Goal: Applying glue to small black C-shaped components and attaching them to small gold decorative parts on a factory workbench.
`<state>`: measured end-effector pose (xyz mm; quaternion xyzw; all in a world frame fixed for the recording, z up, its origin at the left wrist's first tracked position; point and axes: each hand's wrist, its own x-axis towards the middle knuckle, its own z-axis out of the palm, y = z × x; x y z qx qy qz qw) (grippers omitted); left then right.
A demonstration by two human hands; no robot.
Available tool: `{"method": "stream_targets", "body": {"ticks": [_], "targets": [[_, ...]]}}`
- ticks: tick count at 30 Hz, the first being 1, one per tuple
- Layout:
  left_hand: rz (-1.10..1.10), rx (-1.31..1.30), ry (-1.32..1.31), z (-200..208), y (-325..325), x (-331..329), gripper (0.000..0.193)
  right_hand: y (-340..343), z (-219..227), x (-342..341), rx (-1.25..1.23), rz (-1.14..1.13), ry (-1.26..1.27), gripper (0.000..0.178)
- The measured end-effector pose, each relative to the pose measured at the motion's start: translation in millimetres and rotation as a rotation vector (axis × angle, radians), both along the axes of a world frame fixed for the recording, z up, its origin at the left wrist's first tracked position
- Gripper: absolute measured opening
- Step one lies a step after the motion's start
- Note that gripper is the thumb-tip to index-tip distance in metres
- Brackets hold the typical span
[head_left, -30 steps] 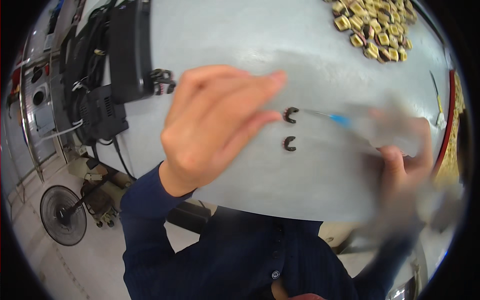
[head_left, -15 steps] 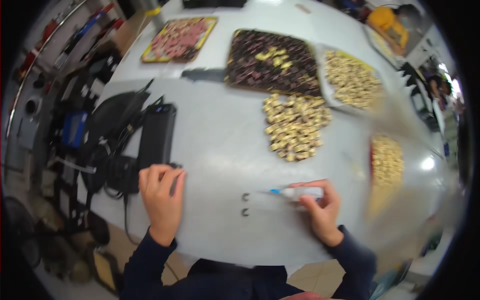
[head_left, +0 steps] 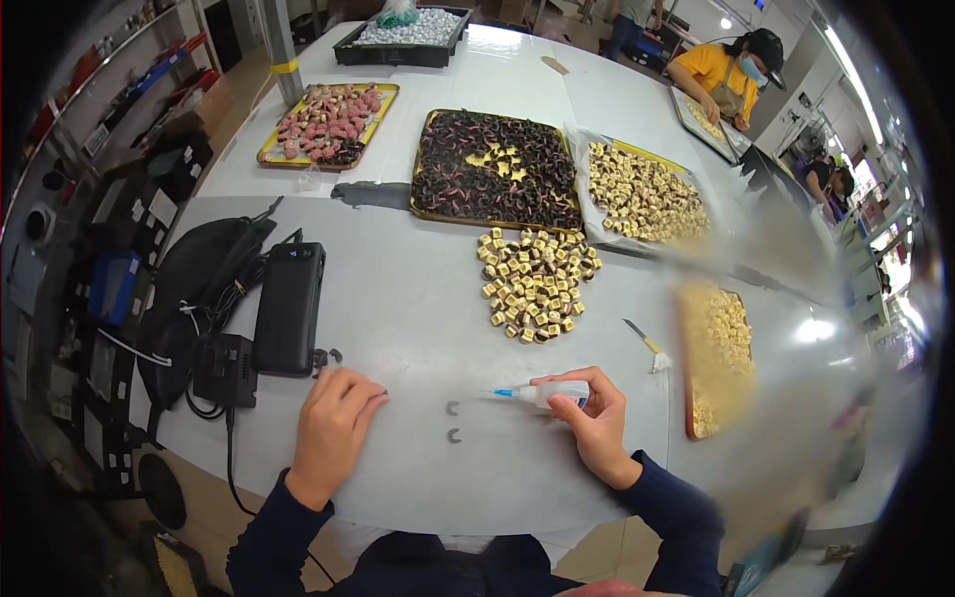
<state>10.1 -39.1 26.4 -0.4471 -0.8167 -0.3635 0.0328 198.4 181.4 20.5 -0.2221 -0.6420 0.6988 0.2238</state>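
My right hand (head_left: pixel 592 423) grips a small white squeeze bottle (head_left: pixel 569 394) with a blue needle tip pointing left, held above the table. To the left, my left hand (head_left: pixel 338 426) is closed in a pinch, a tiny dark piece (head_left: pixel 384 393) showing at its fingertips. Between the hands, one dark C-shaped piece (head_left: pixel 453 408) lies on the grey sheet, and another C-shaped piece (head_left: pixel 455 436) sits nearer to me. Just beyond my left hand is a little cluster of dark pieces (head_left: pixel 322 358).
A black power bank (head_left: pixel 288 308) and a black bag (head_left: pixel 194 298) lie left. Ahead is a pile of yellow-and-brown cubes (head_left: pixel 537 284), with a tray of dark pieces (head_left: pixel 422 189) behind. A knife (head_left: pixel 640 335) and a blurred tray (head_left: pixel 690 418) are right. A person (head_left: pixel 721 75) works far right.
My left hand has come away from beside the power bank, rightward, with a tiny dark piece now visible in its pinch. The view has shifted; the right hand still holds the bottle.
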Motion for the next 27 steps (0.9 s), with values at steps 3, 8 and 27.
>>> {"method": "stream_targets", "body": {"ticks": [3, 8, 27], "targets": [[-0.136, -0.054, 0.007, 3.4, 0.5, 0.3, 0.011, -3.4, 1.9, 0.8, -0.008, -0.017, 0.002, 0.020], [-0.280, -0.125, 0.054, 5.6, 10.2, -9.6, 0.009, -0.4, -1.7, -1.1, -0.031, 0.014, -0.060, 0.022], [-0.224, 0.021, -0.120, -17.3, 6.2, -11.8, 0.033, -16.5, -4.2, -50.4, 0.098, 0.192, -0.007, 0.025]]}}
